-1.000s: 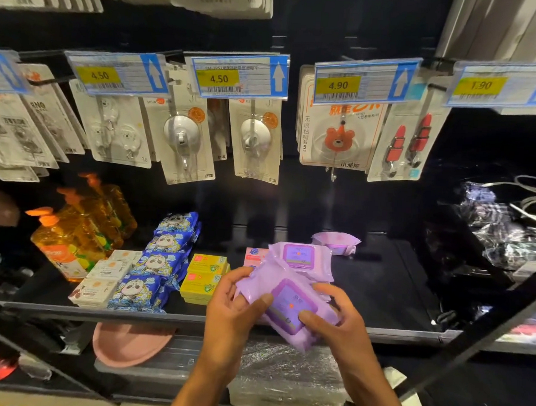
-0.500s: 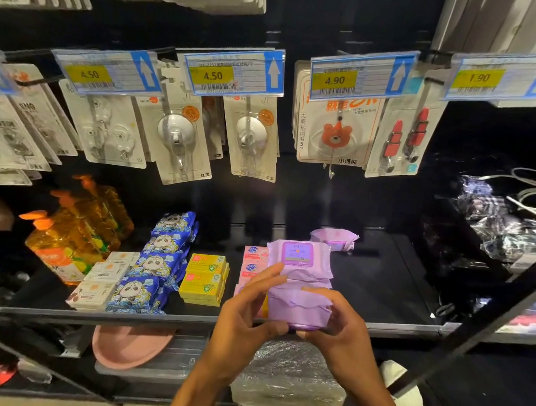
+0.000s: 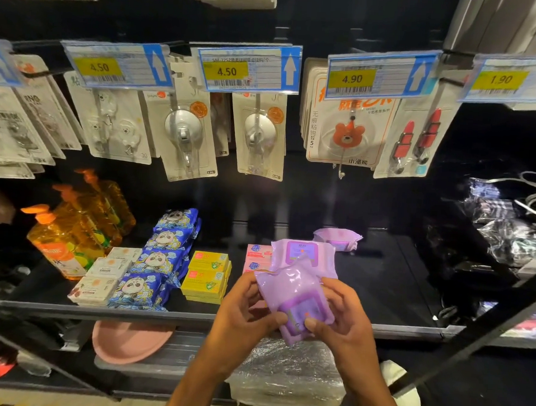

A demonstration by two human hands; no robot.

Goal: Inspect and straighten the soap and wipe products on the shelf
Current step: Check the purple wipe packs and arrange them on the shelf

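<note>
You held the purple wipes pack [image 3: 293, 297] in both hands, lifted clear of the shelf edge [image 3: 130, 315] and tilted, with its darker flap facing you. Your left hand [image 3: 248, 310] gripped the pack's left side, fingers curled behind it and thumb on the front. Your right hand [image 3: 344, 318] gripped the lower right corner in the same way, thumb pressed on the flap. Just beyond the grip a second purple pack [image 3: 301, 254] lay flat on the shelf, partly covered by the held one. Farther beyond and slightly right lay a third purple pack [image 3: 338, 237], well apart from the others. Just left of the grip stood pink soap boxes [image 3: 257, 255], partly hidden. Farther left came yellow soap boxes [image 3: 207, 274], a row of blue panda packs [image 3: 161, 259], white soap boxes [image 3: 108, 272] and orange pump bottles [image 3: 62, 248]. Below the grip, under the shelf, sat a plastic-wrapped bundle [image 3: 285, 374], with a pink dish [image 3: 129, 341] to its left. Above the grip hook cards [image 3: 183, 136] hung under price tags [image 3: 227, 72].
</note>
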